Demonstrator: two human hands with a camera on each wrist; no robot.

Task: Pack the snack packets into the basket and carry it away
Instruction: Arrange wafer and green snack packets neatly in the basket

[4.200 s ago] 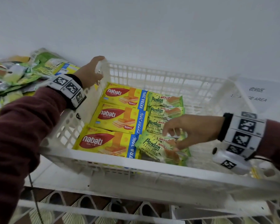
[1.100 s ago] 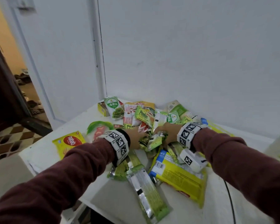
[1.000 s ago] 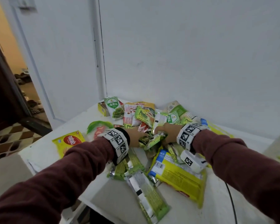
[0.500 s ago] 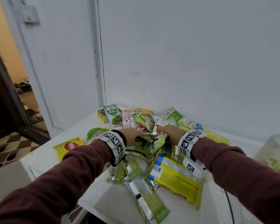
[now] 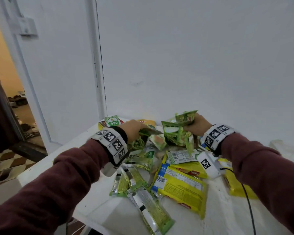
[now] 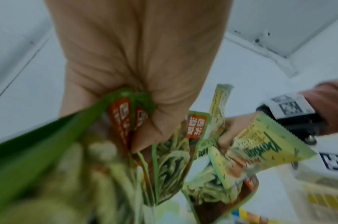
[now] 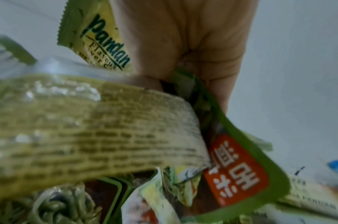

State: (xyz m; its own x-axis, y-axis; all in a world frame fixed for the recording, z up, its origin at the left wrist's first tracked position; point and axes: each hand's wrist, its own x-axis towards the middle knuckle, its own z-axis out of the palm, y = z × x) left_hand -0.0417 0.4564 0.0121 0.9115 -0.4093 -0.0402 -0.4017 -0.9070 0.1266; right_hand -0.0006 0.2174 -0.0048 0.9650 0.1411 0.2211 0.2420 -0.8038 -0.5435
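Observation:
A heap of snack packets (image 5: 159,160) lies on the white table (image 5: 98,197) against the wall. My left hand (image 5: 136,130) grips a bunch of green packets with orange labels (image 6: 126,118) just above the heap's left side. Held slightly higher on the right, my right hand (image 5: 193,126) grips several more green packets (image 5: 175,134), among them a Pandan cake packet (image 7: 99,42) and a long wafer packet (image 7: 87,128). A yellow packet (image 5: 180,185) lies face down near me. The white basket (image 6: 317,191) shows at the right, yellow packs inside.
An open doorway (image 5: 10,106) with a tiled floor is at the left, past the table's corner. The white wall (image 5: 193,65) stands right behind the heap. Long green wafer packets (image 5: 149,212) lie near the front edge. A thin black cable (image 5: 248,200) crosses the table on the right.
Earlier my right hand arranged packets in the basket. Both hands then dug into the heap, closed on handfuls and have now lifted them, the right hand higher.

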